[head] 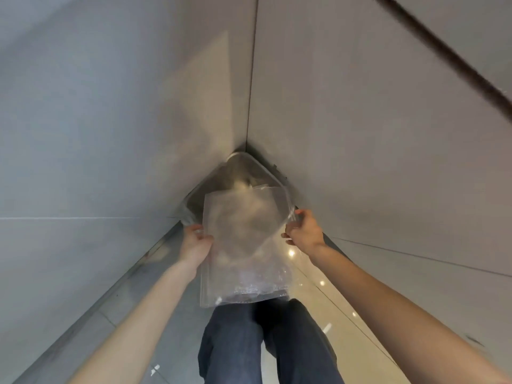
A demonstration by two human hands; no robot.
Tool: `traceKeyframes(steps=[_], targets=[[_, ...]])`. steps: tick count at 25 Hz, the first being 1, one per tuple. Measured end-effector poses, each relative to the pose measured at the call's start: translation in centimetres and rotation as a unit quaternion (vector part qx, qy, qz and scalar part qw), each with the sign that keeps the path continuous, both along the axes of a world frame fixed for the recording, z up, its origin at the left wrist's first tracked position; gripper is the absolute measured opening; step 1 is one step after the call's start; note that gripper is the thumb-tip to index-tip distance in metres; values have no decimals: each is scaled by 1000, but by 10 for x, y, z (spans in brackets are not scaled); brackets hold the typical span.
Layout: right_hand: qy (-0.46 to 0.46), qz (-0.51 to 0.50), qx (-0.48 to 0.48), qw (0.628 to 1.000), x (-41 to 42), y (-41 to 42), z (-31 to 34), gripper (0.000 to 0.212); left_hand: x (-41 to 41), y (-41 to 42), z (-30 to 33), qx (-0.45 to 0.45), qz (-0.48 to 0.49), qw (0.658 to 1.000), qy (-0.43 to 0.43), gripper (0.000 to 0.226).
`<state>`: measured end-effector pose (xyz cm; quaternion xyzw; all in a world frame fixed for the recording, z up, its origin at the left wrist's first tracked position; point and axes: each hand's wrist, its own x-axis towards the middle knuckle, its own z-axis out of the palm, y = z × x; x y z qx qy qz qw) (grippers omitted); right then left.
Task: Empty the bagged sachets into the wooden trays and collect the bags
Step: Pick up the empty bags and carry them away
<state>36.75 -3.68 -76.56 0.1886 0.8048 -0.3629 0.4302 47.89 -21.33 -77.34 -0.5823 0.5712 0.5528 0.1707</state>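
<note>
I have a clear plastic bag (243,245) stretched between my two hands at the centre of the view, above my knees. It hangs with one end low at 6 o'clock, where crinkled plastic and something small and dark gather along the bottom edge; I cannot tell whether those are sachets or just folds. The far end points toward 12 o'clock.

My left hand (195,242) has its fingers closed on the bag's left edge at about 9 o'clock of the bag. My right hand (303,231) pinches the right edge at 3 o'clock, fingers shut on the plastic. Holding both side edges apart keeps the sheet taut and flat, which I judge is for handling an emptied bag, or for tipping it.

Just beyond the bag, at 12 o'clock, a grey bin (249,167) with a rounded rim sits tucked into the corner where two pale walls (360,134) meet. The bag's far end overlaps its opening, so I read this as bringing the bag to a collection point. A pale blurred mass shows through the plastic inside the bin; I cannot identify it.

No wooden tray is visible. Below, my dark trousers (263,342) and a glossy tiled floor (332,286) fill the lower view.
</note>
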Motion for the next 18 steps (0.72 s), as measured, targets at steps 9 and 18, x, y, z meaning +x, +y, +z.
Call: traceKeyframes(steps=[9, 18], targets=[[-56, 108, 27, 992, -26, -22, -68, 66, -23, -13, -68, 41, -51, 998, -14, 37], [-40, 204, 52, 977, -32, -21, -63, 54, -38, -12, -63, 49, -97, 994, 9, 51]])
